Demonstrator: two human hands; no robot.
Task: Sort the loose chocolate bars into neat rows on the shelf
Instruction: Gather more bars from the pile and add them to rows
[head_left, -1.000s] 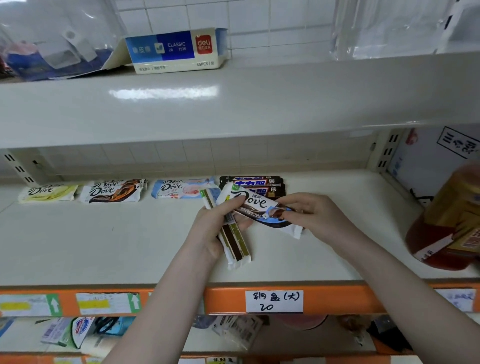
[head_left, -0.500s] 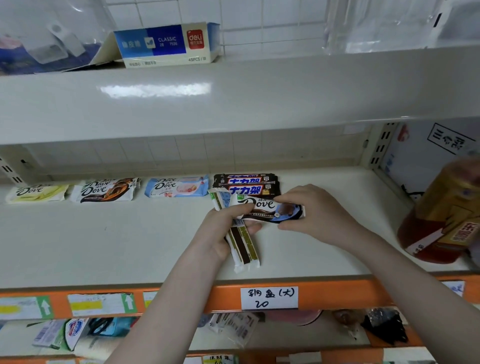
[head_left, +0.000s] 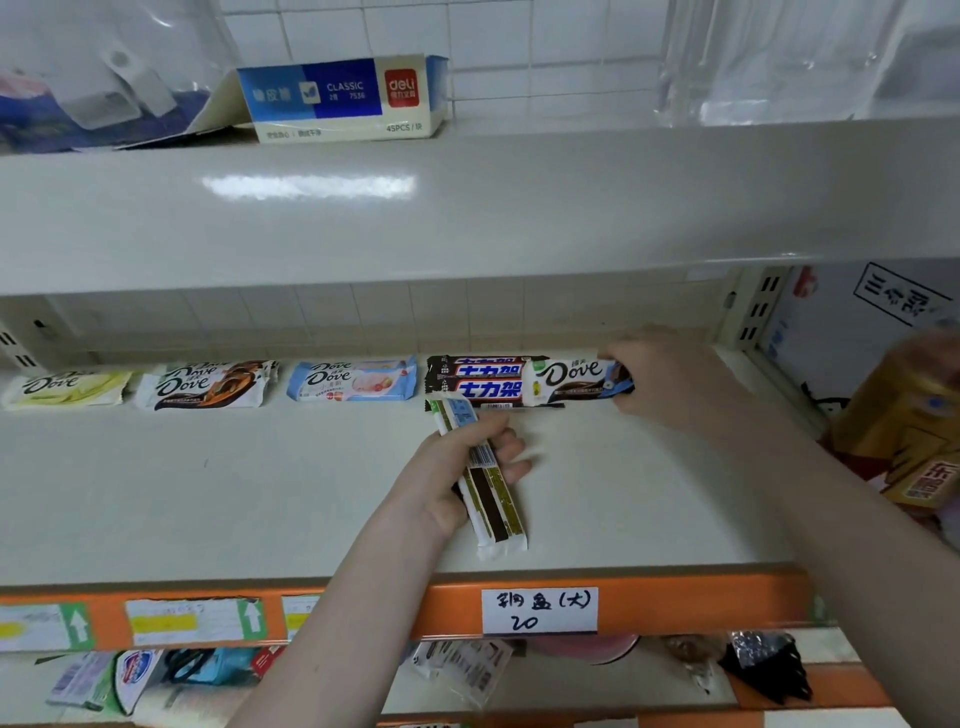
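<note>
Row along shelf (head_left: 156, 493) back edge: four kinds laid. Right hand (head_left: 670, 379) pinching Dove bar (head_left: 571, 382), setting it beside Snickers bars (head_left: 483, 379). Left hand (head_left: 457, 473) gripping remaining bars (head_left: 483, 478); still to place.

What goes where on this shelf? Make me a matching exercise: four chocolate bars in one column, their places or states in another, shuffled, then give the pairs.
Things:
1. yellow Dove bar
2. blue and pink Dove bar
3. white and dark Dove bar
4. bundle of bars

Places or states:
A. gripped in the left hand, above the shelf
B. far left end of the back row
C. held by the right hand at the row's right end, overlapping the black bars
D. lying just left of the black bars

Pairs: 1-B, 2-D, 3-C, 4-A
</note>
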